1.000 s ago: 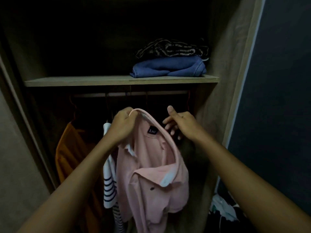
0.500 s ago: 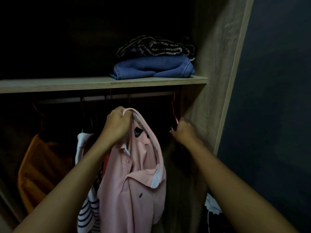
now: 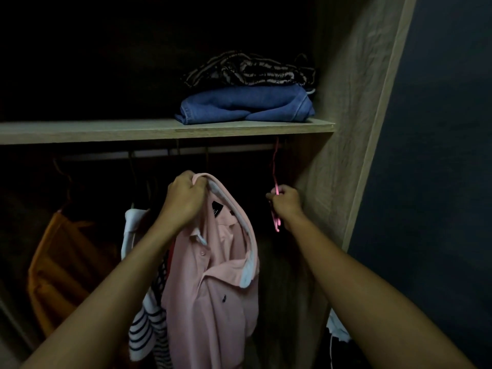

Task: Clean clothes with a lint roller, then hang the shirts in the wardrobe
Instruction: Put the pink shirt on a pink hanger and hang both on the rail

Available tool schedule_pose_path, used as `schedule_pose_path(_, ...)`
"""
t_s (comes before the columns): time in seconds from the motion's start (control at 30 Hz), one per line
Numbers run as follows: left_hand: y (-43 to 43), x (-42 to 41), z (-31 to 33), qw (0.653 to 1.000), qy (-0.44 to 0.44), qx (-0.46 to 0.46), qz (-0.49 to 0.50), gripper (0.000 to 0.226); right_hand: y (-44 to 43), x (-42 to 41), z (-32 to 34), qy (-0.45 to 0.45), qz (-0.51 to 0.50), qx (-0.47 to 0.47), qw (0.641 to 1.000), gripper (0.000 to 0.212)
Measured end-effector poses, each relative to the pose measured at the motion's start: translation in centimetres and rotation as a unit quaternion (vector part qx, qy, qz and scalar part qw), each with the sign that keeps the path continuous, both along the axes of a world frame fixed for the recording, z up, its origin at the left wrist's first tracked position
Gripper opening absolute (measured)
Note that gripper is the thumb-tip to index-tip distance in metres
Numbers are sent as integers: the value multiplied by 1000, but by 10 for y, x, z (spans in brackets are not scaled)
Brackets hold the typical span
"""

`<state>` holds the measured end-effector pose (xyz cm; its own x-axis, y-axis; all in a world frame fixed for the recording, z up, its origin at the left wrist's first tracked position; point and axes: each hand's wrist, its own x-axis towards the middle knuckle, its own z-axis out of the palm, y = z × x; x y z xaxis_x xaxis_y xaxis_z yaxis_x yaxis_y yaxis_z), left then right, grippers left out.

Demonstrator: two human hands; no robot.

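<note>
Pink shirt [image 3: 213, 275] vertical, collar up

We see folded jeans [image 3: 245, 107] on the shelf [image 3: 106, 130], at its right end, with a dark striped garment [image 3: 247, 69] stacked on top. Right of the shelf stands a dark blue wall [image 3: 439, 155].

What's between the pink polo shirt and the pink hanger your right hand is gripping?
Nothing in the head view: only dark, bare wardrobe space separates the pink polo shirt in the left hand from the pink hanger in the right hand.
</note>
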<state>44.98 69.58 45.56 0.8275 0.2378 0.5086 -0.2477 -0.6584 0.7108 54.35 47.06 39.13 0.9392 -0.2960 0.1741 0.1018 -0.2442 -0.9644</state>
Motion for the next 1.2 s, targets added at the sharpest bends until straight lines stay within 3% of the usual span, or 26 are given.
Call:
schedule_pose_path(0.07,-1,-4,-1,1000,3,-4,6,27,-4,-8,4,-23,22,-1,999,29)
schedule_pose_path(0.23,-13,-18,-1,1000,0,-6,22,28,-18,-45,4,-53,57,6,997,12)
schedule_pose_path(0.33,-21,-30,-3,999,-2,-3,32,26,-32,-84,-3,-38,109,-40,993,29)
schedule_pose_path(0.47,-27,-45,-8,999,1,0,42,24,-45,-143,-14,-35,174,-106,978,33)
schedule_pose_path(0.67,-23,-65,-7,998,14,5,61,25,-53,-220,-31,-66,246,-73,964,10)
schedule_pose_path(0.77,-18,-79,-3,997,20,7,69,26,-48,-247,-46,-87,218,-86,968,14)
schedule_pose_path(0.97,-1,-112,7,998,35,0,57,30,-26,-269,-49,-176,142,5,974,42)
schedule_pose_path(1.07,13,-128,11,999,34,0,42,32,-20,-279,-59,-199,94,20,975,37)
schedule_pose_path(1.2,25,-145,14,999,28,18,15,30,-5,-299,-52,-180,40,15,983,10)
